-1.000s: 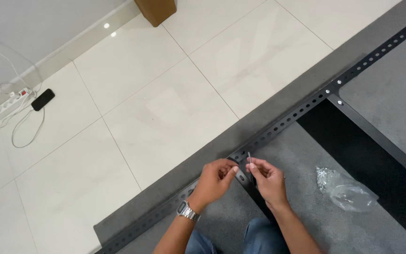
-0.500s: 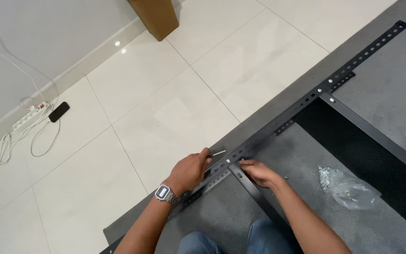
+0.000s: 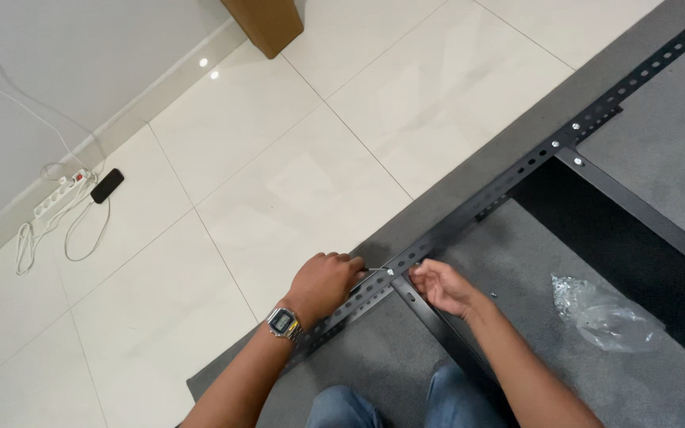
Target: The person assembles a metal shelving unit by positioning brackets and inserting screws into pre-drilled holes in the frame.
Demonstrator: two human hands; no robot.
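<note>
The left hand is closing around a thin metal tool, driving at the joint of the black perforated rail lying on grey carpet. The right hand is pinching the joint's underside. The rail looks stiff and light, best gripped beside the holes.

A home room: glossy white floor tiles, a grey carpet, a white power strip by the wall.

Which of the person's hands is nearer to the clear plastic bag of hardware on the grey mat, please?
Right. The right hand is at the black slotted rail, nearer the plastic bag; the left hand lies farther beyond it.
</note>
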